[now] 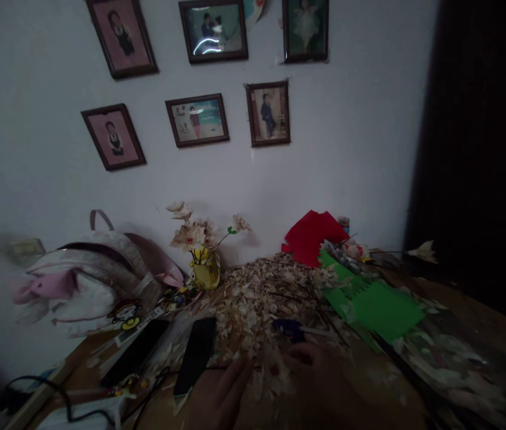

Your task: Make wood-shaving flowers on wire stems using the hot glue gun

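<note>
At the front of the table, my left hand (223, 391) has its fingers together over a thin dark stem. That stem runs to a pale artificial flower (274, 370) with a reddish centre, lying between my hands. To the right of the flower, my right hand (318, 367) is closed, thumb and forefinger curled near the petals; whatever it pinches is lost in the dim light. Just beyond it lies a dark blue glue gun (289, 327) with a small red light. Loose pale petals (248, 304) are heaped behind and around both hands.
Two dark phones (196, 352) lie left of my hands, beside black cables (67, 397). A white bag (100, 275) and a yellow vase (207, 276) of flowers stand against the wall. Green sheets (382, 310) and red paper (313, 236) are at the right. Framed photos (196, 119) hang above.
</note>
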A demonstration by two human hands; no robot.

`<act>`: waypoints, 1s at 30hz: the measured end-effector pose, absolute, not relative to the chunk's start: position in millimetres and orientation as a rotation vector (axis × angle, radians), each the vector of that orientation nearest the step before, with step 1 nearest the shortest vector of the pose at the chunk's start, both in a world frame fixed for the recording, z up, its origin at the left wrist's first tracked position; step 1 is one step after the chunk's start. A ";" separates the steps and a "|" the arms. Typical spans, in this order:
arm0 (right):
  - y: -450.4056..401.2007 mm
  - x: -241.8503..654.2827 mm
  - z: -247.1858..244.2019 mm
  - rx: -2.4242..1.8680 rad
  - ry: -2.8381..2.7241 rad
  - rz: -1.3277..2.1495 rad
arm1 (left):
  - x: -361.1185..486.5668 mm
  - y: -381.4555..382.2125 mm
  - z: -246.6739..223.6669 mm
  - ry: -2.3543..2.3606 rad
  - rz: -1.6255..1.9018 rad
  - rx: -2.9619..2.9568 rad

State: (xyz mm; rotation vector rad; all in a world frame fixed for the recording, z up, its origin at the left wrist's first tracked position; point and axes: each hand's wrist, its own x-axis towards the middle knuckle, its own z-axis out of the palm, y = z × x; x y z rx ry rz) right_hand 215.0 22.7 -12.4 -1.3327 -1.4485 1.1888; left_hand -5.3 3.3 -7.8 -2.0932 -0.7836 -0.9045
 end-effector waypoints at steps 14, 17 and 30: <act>25.1 214.2 -19.7 -1.343 -1.523 1.120 | -4.2 1.3 -7.9 -0.754 -0.910 -2.101; 25.7 214.3 -20.1 -1.347 -1.564 1.081 | -4.2 1.0 -7.4 -0.753 -0.858 -2.123; 26.1 216.8 -20.9 -1.366 -1.643 1.057 | -3.6 3.5 -10.1 -0.801 -0.915 -2.101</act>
